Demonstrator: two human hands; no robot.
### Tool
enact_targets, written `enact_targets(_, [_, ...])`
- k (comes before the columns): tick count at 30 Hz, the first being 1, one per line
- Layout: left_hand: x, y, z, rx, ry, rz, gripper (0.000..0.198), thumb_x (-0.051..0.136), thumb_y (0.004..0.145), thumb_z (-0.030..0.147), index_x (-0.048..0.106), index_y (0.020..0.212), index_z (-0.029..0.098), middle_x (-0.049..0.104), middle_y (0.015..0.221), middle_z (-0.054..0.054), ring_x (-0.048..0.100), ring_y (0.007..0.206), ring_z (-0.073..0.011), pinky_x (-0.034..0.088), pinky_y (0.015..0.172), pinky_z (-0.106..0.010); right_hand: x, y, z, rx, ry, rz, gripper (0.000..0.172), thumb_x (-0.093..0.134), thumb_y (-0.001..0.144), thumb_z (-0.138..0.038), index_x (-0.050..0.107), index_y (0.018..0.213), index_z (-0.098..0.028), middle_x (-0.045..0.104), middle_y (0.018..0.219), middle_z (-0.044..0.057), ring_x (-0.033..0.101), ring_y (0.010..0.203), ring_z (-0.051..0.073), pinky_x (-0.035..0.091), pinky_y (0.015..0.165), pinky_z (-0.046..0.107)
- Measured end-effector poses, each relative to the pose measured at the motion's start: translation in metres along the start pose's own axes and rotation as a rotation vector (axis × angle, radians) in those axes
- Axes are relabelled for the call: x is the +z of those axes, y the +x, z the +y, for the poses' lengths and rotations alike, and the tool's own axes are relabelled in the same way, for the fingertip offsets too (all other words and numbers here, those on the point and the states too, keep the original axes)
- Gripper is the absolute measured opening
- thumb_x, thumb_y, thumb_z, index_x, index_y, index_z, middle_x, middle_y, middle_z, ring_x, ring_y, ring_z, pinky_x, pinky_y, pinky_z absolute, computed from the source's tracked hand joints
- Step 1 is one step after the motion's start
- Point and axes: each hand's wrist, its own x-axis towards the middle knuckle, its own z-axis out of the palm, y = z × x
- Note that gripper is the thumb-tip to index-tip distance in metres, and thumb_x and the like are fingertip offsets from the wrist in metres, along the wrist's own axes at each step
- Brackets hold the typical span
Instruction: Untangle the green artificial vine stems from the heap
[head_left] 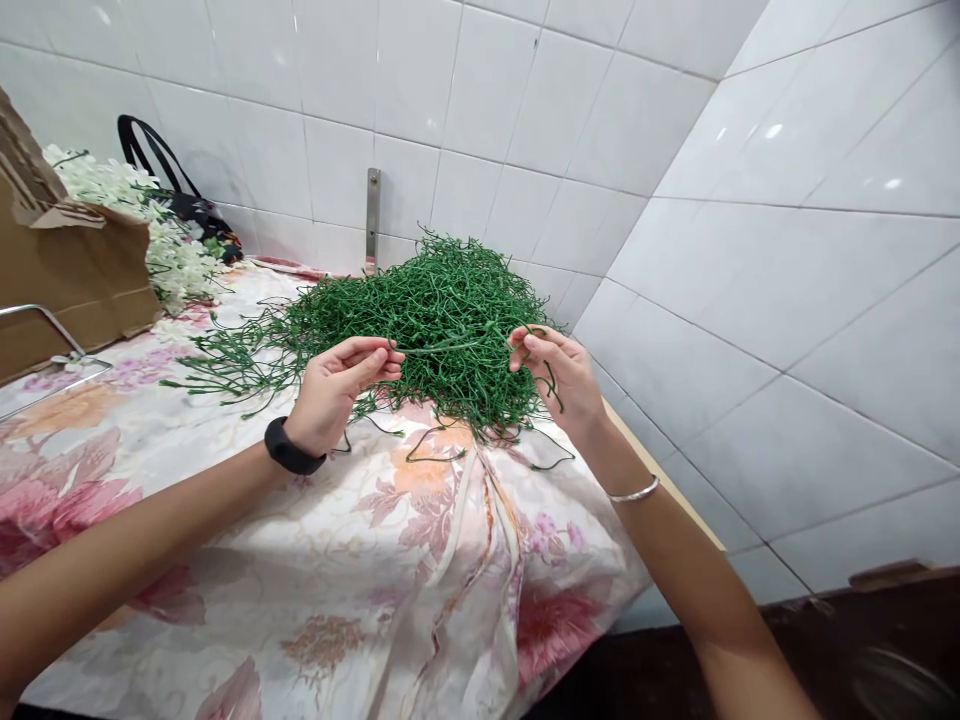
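A thin green artificial flower stem (450, 348) is stretched level between my two hands. My left hand (341, 385) pinches its left end between thumb and fingertips. At the other end, my right hand (559, 375) has its fingers closed on the stem, and dark green branching tips hang below that palm. Right behind both hands rises a big tangled heap of green artificial stems (442, 290). A few single stems (435, 458) lie loose on the floral cloth (315, 560) in front of the heap.
White artificial flowers (180, 260) and a dark bag (199, 215) with black handles lie at the back left, beside a cardboard box (75, 270). A bent metal wire frame (52, 320) is near the left edge. Tiled walls (495, 90) close off the back and right.
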Motion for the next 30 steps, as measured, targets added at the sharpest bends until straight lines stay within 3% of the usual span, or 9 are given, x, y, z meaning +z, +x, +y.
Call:
enact_targets(4, [-0.001,-0.003,-0.002,0.005,0.15,-0.075,0.017,0.063,0.072,0.024,0.062,0.085,0.014,0.065,0.079,-0.004,0.061,0.066,-0.0106,0.051,0.063,-0.023,-0.007,0.004,0.002,-0.046,-0.101,0.051,0.015,0.053,0.078,-0.026,0.064,0.086,-0.019,0.061,0.084,0.001,0.054,0.062,0.006,0.043,0.064,0.023])
enact_targets(7, [0.001,-0.009,-0.002,0.138,0.401,-0.222,0.012,0.058,0.076,0.024,0.06,0.084,0.015,0.064,0.082,-0.005,0.058,0.066,-0.0106,0.049,0.06,-0.023,-0.008,0.005,0.005,-0.096,-0.16,0.105,0.017,0.054,0.078,-0.029,0.063,0.09,-0.021,0.061,0.089,0.001,0.053,0.063,0.007,0.044,0.065,0.025])
enact_targets(9, [0.002,-0.014,-0.002,0.359,0.646,-0.401,0.009,0.055,0.079,0.021,0.059,0.083,0.015,0.063,0.083,-0.006,0.058,0.073,-0.0125,0.048,0.065,-0.025,-0.008,0.005,0.006,-0.111,-0.202,0.114,0.019,0.055,0.077,-0.031,0.063,0.093,-0.023,0.06,0.093,0.001,0.053,0.066,0.008,0.045,0.066,0.026])
enact_targets(13, [0.005,-0.028,-0.007,0.934,1.021,-0.76,0.014,0.048,0.081,0.012,0.056,0.092,0.012,0.062,0.091,-0.012,0.058,0.081,-0.0165,0.047,0.068,-0.029,-0.008,0.003,-0.001,-0.201,-0.28,0.131,0.02,0.054,0.077,-0.033,0.063,0.094,-0.027,0.053,0.095,0.0,0.052,0.077,0.009,0.045,0.073,0.025])
enact_targets(16, [0.007,-0.036,-0.012,1.107,1.132,-0.854,0.015,0.044,0.082,0.011,0.053,0.094,0.009,0.062,0.092,-0.014,0.058,0.074,-0.0169,0.047,0.064,-0.03,-0.011,0.006,-0.011,-0.289,-0.352,0.162,0.019,0.055,0.077,-0.032,0.063,0.094,-0.03,0.047,0.091,0.0,0.049,0.075,0.008,0.044,0.072,0.024])
enact_targets(21, [0.009,-0.04,-0.017,1.11,1.206,-0.914,0.014,0.041,0.084,0.013,0.053,0.09,0.009,0.062,0.092,-0.014,0.056,0.07,-0.016,0.047,0.062,-0.03,-0.027,0.043,-0.023,-0.338,-0.4,0.19,0.023,0.057,0.075,-0.031,0.06,0.097,-0.029,0.05,0.085,0.0,0.049,0.079,0.01,0.044,0.072,0.025])
enact_targets(25, [0.011,-0.04,-0.019,1.056,1.204,-0.976,0.015,0.039,0.084,0.013,0.053,0.087,0.009,0.061,0.086,-0.012,0.053,0.069,-0.0158,0.046,0.061,-0.03,-0.038,0.112,-0.021,-0.341,-0.509,0.255,0.026,0.059,0.071,-0.033,0.059,0.095,-0.024,0.054,0.08,0.0,0.051,0.076,0.01,0.043,0.071,0.025])
enact_targets(30, [0.014,-0.039,-0.021,0.985,1.206,-0.952,0.018,0.035,0.086,0.013,0.052,0.086,0.009,0.06,0.085,-0.012,0.052,0.067,-0.0147,0.044,0.059,-0.028,-0.038,0.207,-0.007,-0.306,-0.564,0.317,0.029,0.056,0.072,-0.03,0.059,0.097,-0.016,0.059,0.082,0.003,0.051,0.078,0.009,0.041,0.076,0.024])
